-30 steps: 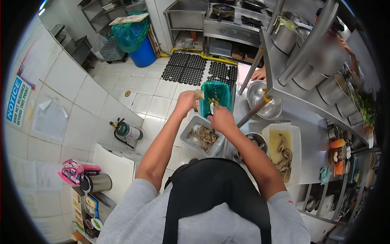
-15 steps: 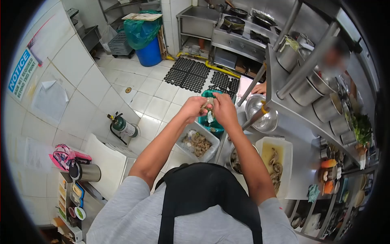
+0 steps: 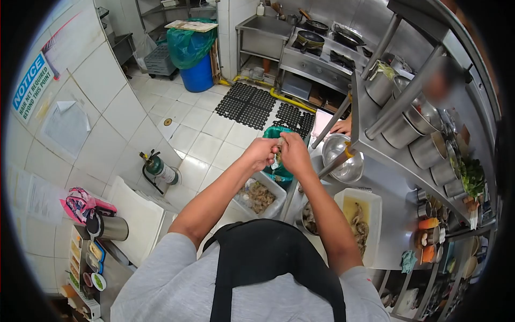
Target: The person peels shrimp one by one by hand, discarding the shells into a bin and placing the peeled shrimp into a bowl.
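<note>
My left hand [image 3: 261, 152] and my right hand [image 3: 294, 153] meet in front of me, fingers pinched on a small, pale grey shrimp [image 3: 280, 141], most of it hidden by the fingers. Right below them stands a bin lined with a green bag [image 3: 274, 175], with scraps inside. Nearer to me, a translucent tub [image 3: 279, 202] holds a heap of shrimp [image 3: 259, 197]. On the steel counter to the right, a white tub [image 3: 374, 200] contains shrimp [image 3: 358, 227] in yellowish liquid. A metal bowl [image 3: 308, 219] with dark pieces is partly covered by my right arm.
A large steel bowl [image 3: 343, 157] sits on the counter [image 3: 399, 236]. Another person's hand [image 3: 341, 126] rests beyond it. An overhead shelf with pots [image 3: 401, 129] and its posts flank my right side. A gas cylinder [image 3: 159, 167] stands on the floor at left.
Both hands have come closer together and slightly lower, so the shrimp shows less between the fingers. The view has shifted a little.
</note>
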